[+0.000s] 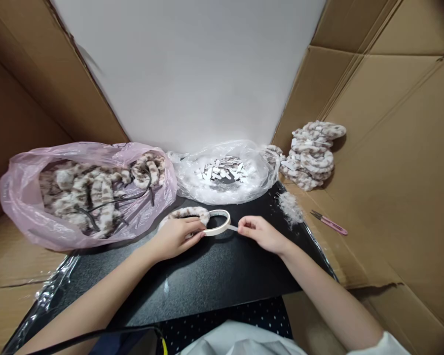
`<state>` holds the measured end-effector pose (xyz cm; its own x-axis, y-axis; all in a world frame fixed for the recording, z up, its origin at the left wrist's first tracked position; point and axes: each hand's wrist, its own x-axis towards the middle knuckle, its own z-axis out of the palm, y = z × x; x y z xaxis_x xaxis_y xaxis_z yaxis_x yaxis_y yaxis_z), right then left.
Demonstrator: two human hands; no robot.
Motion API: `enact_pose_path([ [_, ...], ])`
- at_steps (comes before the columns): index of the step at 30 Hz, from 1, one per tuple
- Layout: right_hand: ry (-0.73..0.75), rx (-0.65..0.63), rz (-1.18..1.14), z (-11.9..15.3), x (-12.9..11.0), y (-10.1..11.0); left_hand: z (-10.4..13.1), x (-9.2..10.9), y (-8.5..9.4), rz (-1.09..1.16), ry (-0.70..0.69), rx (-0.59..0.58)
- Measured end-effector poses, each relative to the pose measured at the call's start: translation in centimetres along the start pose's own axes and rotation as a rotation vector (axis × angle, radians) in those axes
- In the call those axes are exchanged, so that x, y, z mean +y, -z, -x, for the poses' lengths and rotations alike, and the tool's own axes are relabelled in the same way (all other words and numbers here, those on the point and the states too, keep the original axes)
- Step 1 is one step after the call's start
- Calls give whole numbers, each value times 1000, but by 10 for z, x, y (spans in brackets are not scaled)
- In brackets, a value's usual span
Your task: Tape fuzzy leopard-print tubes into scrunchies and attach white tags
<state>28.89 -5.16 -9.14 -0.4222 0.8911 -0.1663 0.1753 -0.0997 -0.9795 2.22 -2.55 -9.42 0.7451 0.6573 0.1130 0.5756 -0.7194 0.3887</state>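
Observation:
At the middle of the black table my left hand [179, 237] is closed on the near rim of a cream roll of tape [220, 230]. A fluffy white-and-brown furry band [187, 212] curves behind that hand and meets the roll's left side; whether the fingers also grip it is hidden. To the right, my right hand [261, 233] pinches the loose end of a short tape strip [233, 228], which runs from the roll to the fingertips.
Behind the left arm lies a pink plastic bag [18, 197] of furry pieces and dark cords. A clear bag [188, 187] holds small white strips. To the right are stacked furry bands [313, 155], plastic scraps [290, 208] and pink-handled snips [331, 223]. Cardboard walls [399, 162] stand around.

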Motion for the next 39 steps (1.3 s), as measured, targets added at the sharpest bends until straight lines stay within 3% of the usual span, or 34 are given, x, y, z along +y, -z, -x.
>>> enact_pose_path([
  [6,25,-211,-102,37,-15,-34,-1,3,-3,-23,113,48],
  [8,15,-227,-131,42,-14,-30,1,3,-1,-5,105,27],
  [13,6,-21,-88,48,-6,-7,6,6,5,67,11,-17],
  [19,45,-236,101,62,-18,-17,3,10,0,-32,86,25],
  [21,72,-110,299,60,-25,-8,4,8,-1,-76,103,44],
  [24,183,341,710,52,-39,7,5,6,-3,-130,132,73],
  [26,303,486,893,46,-51,4,5,8,-3,-156,141,78],
  [29,382,369,1067,26,-64,-22,5,12,-5,-178,138,82],
  [33,261,149,1273,-17,-62,-51,8,13,-7,-186,132,105],
  [36,117,26,1118,-39,-54,-52,11,11,-6,-171,136,128],
  [39,15,28,942,-42,-52,-48,12,11,-3,-150,149,134],
])
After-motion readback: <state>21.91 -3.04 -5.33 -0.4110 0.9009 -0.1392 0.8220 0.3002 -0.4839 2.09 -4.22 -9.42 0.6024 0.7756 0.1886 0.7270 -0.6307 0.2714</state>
